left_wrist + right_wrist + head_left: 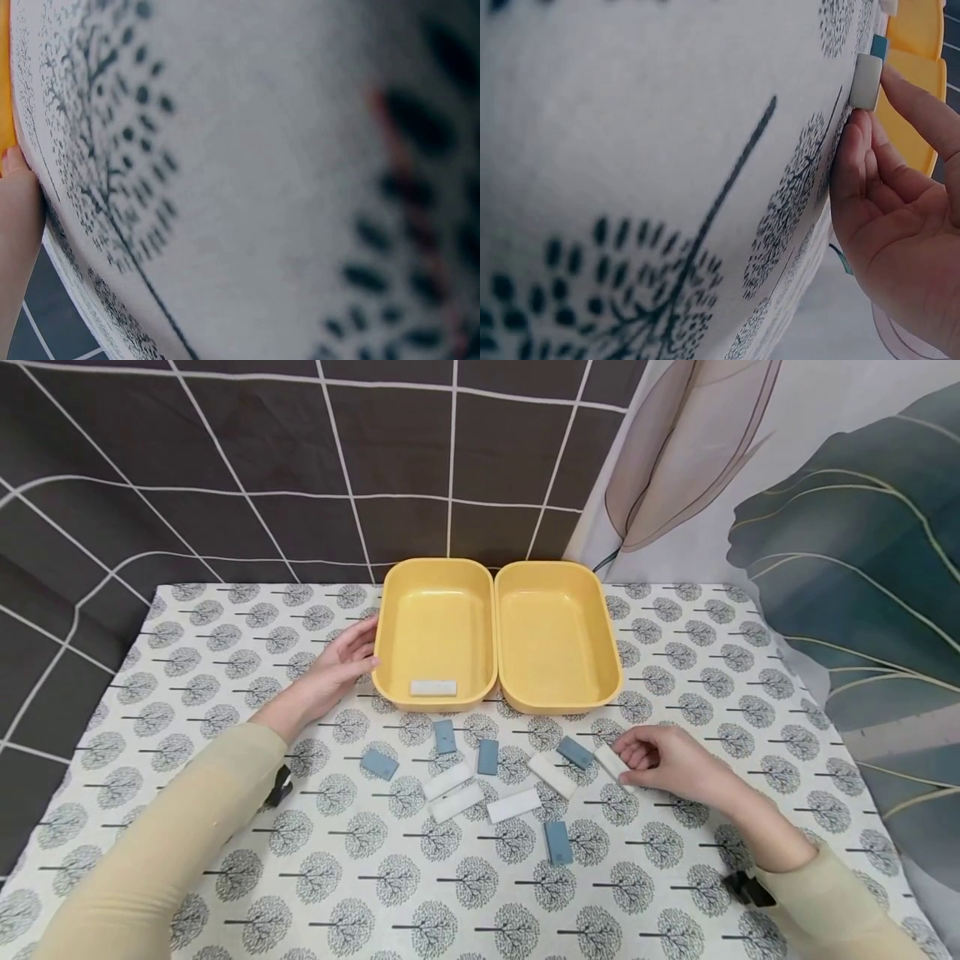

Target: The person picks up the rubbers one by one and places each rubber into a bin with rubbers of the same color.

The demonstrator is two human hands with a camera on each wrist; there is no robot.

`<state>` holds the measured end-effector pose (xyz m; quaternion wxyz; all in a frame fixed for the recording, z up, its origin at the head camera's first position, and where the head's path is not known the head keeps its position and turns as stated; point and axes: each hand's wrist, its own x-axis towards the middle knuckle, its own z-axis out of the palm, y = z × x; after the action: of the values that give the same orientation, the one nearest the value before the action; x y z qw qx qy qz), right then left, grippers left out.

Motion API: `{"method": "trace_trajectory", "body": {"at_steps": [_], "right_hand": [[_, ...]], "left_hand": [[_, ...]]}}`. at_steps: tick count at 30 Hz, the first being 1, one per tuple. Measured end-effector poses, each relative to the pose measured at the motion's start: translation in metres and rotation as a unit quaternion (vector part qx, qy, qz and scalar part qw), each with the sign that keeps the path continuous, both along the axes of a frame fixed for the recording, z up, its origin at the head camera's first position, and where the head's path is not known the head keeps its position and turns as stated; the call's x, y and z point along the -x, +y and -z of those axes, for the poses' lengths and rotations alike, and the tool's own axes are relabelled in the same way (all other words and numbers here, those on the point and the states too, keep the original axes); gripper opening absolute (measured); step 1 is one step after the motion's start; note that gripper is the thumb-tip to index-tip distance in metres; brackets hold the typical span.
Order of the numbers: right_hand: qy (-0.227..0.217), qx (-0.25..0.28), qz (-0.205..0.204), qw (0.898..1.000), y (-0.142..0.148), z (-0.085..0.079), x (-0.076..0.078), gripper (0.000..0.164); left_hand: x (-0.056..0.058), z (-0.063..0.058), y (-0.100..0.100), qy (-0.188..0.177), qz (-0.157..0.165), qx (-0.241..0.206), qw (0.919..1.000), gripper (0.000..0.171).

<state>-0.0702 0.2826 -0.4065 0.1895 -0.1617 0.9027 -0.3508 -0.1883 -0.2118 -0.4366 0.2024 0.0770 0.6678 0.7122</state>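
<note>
My right hand (671, 763) pinches a white rectangular block (610, 762) with rounded edges, low at the cloth, between thumb and fingers. The right wrist view shows the end of this white block (866, 82) against the thumb and fingertips. On the other side, my left hand (341, 667) touches the outer left wall of the left yellow tray (384, 635), its fingers loosely extended. One white block (433, 687) lies inside that tray near its front wall. Just beside the pinched block lies a blue block (575, 752).
The right yellow tray (611, 652) stands against the left one. Several white blocks (513, 806) and blue blocks (558, 842) lie scattered before the trays. A tree-print cloth (330, 860) covers the table; a dark grid-patterned backdrop (397, 443) rises behind.
</note>
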Motion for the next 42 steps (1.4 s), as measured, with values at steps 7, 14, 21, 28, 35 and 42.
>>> {"method": "trace_trajectory", "body": {"at_steps": [7,14,21,28,35,42], "right_hand": [[0.014,-0.013,0.013,1.0,-0.005,-0.002,-0.005,0.037],[0.0,-0.021,0.036,0.999,-0.01,-0.004,-0.009,0.04],[-0.022,-0.017,0.056,0.998,-0.011,-0.004,-0.011,0.04],[-0.056,0.005,0.076,0.996,-0.01,-0.004,-0.011,0.037],[-0.062,0.023,0.08,0.995,-0.01,-0.005,-0.011,0.033],[-0.038,0.018,0.084,0.996,-0.012,-0.015,-0.012,0.032]], "left_hand": [[0.0,-0.001,0.0,0.0,-0.001,-0.003,1.0,0.08],[-0.001,-0.001,0.0,-0.007,-0.002,-0.003,1.0,0.08],[-0.001,-0.001,0.0,0.0,0.0,-0.004,1.0,0.08],[-0.002,-0.001,0.0,0.0,-0.001,-0.009,1.0,0.08],[-0.003,-0.001,0.0,0.008,0.002,-0.02,0.9998,0.08],[-0.003,-0.002,0.0,0.005,0.003,-0.021,0.9998,0.081]]}}
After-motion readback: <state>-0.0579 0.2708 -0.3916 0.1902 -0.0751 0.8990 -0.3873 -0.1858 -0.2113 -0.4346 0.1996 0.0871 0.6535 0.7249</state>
